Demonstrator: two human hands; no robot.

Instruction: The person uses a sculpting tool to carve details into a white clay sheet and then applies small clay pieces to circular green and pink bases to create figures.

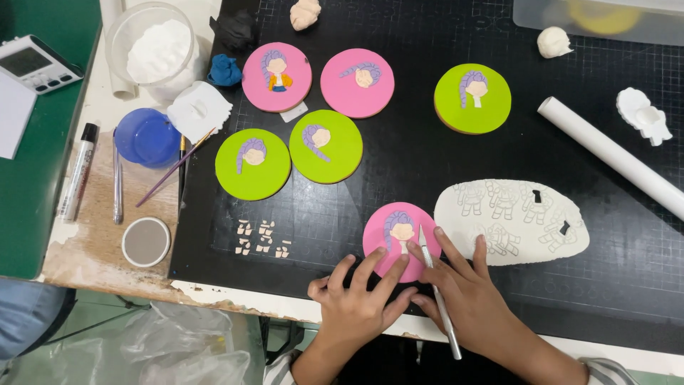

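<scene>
My left hand (358,299) rests with spread fingers on the lower edge of a pink round disc (377,229) that bears a small figure with purple hair. My right hand (463,292) holds a thin metal craft knife (436,292), its blade tip pointing up beside the disc's right edge. Just right of it lies a rolled-out white sheet (513,221) stamped with small figure outlines. Both hands sit near the front edge of the black cutting mat (399,171).
Two more pink discs (276,77) and three green discs (472,98) lie on the mat. Small skin-coloured cut pieces (262,238) sit at front left. A white roller (613,157), white lumps (553,41), a blue cup (147,137), brushes (171,170), a powder tub (155,48) surround them.
</scene>
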